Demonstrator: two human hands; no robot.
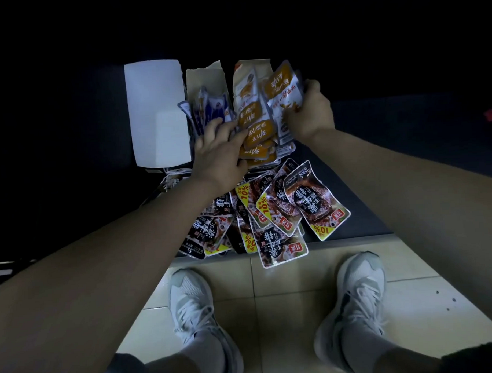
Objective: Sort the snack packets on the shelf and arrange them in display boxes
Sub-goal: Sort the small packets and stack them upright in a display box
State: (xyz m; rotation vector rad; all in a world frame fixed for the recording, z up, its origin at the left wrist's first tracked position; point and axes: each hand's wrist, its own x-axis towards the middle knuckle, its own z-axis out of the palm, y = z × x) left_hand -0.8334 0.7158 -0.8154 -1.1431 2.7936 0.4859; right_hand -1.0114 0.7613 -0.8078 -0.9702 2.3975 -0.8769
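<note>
Grey shoes (191, 302) stand on pale tiles (285, 310) at the bottom of the frame. Just above them dark packets (268, 213) lie heaped at the edge of the shelf (351, 205), unsorted. At upper centre the right hand (310, 114) grips an orange bundle (284, 87), held just right of the orange box (252, 67). The left hand (218, 151) lays fairly straight fingers against the orange row (255, 127) in that box, whose long axis runs up the frame. The bundle's slot probably lies just left of the right hand, the nearer one.
</note>
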